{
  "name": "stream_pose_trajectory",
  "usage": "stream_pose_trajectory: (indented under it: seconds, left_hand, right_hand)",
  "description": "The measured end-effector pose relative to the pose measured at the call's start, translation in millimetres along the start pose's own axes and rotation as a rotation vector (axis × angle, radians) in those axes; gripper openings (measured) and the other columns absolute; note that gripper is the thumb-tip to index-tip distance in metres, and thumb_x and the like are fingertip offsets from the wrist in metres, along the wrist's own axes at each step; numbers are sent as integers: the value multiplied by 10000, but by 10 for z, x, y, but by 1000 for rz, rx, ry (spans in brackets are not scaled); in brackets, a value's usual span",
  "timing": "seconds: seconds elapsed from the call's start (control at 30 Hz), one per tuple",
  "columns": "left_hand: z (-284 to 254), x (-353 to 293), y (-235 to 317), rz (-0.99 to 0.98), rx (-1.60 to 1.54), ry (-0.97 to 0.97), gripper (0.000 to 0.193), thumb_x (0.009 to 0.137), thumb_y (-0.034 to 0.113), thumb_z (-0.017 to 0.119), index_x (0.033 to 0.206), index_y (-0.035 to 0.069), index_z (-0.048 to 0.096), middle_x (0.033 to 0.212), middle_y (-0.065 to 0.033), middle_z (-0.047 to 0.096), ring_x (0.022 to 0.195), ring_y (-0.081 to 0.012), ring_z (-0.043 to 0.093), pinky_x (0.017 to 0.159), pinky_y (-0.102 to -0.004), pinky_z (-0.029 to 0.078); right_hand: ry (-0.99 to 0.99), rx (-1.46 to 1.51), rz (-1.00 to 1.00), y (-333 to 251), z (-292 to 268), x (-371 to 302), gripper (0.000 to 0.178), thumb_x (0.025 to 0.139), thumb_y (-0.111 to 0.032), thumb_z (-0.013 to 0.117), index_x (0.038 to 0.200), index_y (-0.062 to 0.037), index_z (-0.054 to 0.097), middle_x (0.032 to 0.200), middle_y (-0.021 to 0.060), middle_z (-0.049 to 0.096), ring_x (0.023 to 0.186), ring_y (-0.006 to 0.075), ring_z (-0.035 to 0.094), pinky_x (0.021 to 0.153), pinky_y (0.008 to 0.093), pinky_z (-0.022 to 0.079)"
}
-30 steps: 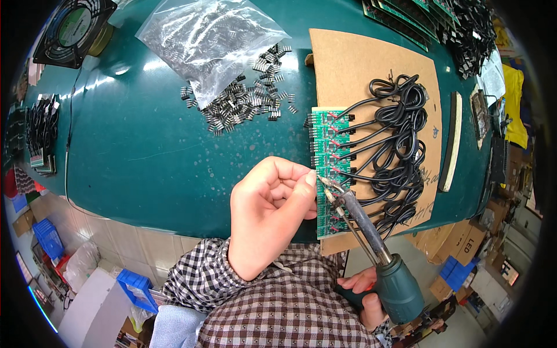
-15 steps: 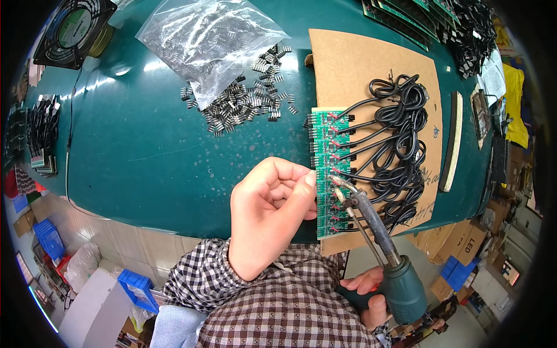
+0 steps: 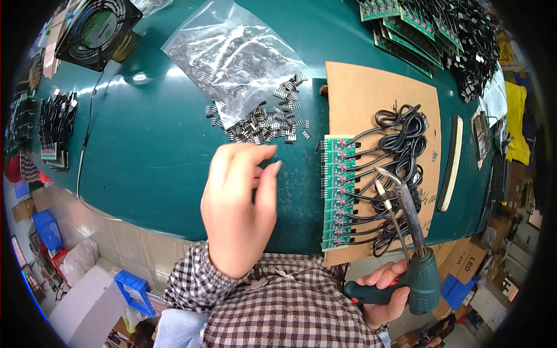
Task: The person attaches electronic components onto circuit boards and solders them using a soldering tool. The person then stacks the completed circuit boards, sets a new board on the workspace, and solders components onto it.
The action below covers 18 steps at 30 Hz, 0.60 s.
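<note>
My left hand [image 3: 238, 203] is over the green table, just short of a loose pile of small black pin connectors [image 3: 261, 124]. Its thumb and forefinger are apart, with nothing visible between them. In my right hand [image 3: 386, 296] is a soldering gun [image 3: 422, 284], gripped by its dark green pistol handle. The bent metal tip and a thin side tube point up over black cables. Left of that tip lies a row of green circuit boards [image 3: 338, 197] with pins along the left edge. Bundled black cables [image 3: 400, 162] run from the boards' right side.
A brown fiberboard sheet [image 3: 360, 87] lies under the boards. Behind the connectors is a clear plastic bag [image 3: 232, 58] full of more. A black fan [image 3: 96, 32] stands far left, stacked boards [image 3: 406, 35] far right. A narrow strip [image 3: 451, 165] lies right of the sheet.
My left hand has left the boards, moving left toward the connector pile, and its fingers have parted. The soldering gun has shifted right, its tip away from the boards. The whole view has shifted too.
</note>
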<state>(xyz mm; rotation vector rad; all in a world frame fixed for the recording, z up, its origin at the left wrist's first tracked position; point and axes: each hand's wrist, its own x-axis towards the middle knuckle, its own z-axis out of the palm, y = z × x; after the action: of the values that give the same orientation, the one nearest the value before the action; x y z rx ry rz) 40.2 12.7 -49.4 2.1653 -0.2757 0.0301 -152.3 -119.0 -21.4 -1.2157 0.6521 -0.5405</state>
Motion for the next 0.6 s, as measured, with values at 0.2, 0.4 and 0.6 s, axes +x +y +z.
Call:
stream_pose_trajectory:
  seconds: [0.2,0.4,0.6]
  left_hand:
    - [160,221,-40,158,213,-46,140,716,-20,630,825,3,543,788,-91,502,578,-182,498,533,-273,426]
    - [145,170,-99,212,192,-12,80,764,-32,581,819,-24,524,788,-112,505,624,-206,527,562,-277,437]
    - [-69,-42,106,-203,-410,-119,43,849,-11,520,876,-41,533,787,-100,571,620,-107,565,560,-208,474]
  right_hand:
    - [-24,18,-1,-14,4,29,433,874,-368,484,1050,10,366,717,67,456,687,172,529,597,336,558]
    - [-38,57,-5,-2,-7,62,435,873,-365,489,1055,12,370,722,70,461,689,187,543,592,350,560]
    - [-49,13,113,-149,88,74,460,843,-345,551,1077,11,377,812,91,504,790,208,571,636,359,554]
